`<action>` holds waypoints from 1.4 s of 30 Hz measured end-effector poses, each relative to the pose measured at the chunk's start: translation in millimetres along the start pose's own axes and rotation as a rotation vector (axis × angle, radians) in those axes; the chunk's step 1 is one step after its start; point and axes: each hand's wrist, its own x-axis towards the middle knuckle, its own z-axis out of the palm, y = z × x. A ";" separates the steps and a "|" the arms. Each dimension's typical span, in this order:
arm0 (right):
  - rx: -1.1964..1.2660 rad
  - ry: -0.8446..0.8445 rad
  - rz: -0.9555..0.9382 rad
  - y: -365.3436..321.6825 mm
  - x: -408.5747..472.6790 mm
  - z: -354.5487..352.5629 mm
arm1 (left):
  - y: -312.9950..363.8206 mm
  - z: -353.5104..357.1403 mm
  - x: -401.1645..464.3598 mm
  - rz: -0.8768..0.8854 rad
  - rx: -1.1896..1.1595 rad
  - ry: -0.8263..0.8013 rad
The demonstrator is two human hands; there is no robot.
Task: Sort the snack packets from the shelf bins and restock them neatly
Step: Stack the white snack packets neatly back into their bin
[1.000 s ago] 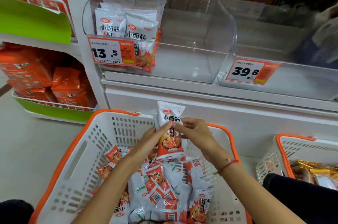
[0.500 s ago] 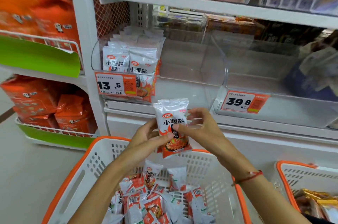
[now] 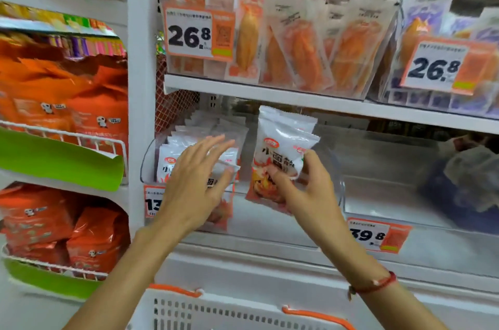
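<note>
A person's right hand [image 3: 305, 192] is pinching a white-and-orange packet [image 3: 278, 159] between thumb and fingers, holding it upright in front of the clear bin [image 3: 310, 224] on the middle shelf [image 3: 405, 257]. The packet is sitting just right of a row of matching packets [image 3: 172, 157] standing at the bin's left end, below the shelf board above. The left hand [image 3: 194, 184] is reaching toward that row with fingers spread and straight, gripping nothing; whether the fingertips are touching the front packets cannot be told through the blur. A price tag [image 3: 151, 201] on the bin's front is showing partly behind the left wrist. Below the bin, the rim of a white basket [image 3: 243, 313] with orange handles is showing. A red cord is circling the right wrist.
</note>
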 end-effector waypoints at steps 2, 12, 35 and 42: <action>-0.016 -0.021 0.152 6.1 19.7 -1.0 | -21.9 9.2 6.3 0.038 0.246 -0.087; -0.179 -0.081 0.491 92.6 150.9 26.0 | -28.7 24.5 6.5 -0.018 0.373 0.023; -0.355 -0.036 0.249 140.7 191.1 56.2 | -30.7 27.2 5.4 -0.016 0.415 0.065; -0.491 -0.074 0.332 128.3 186.1 44.5 | -30.1 27.9 5.6 -0.006 0.416 0.081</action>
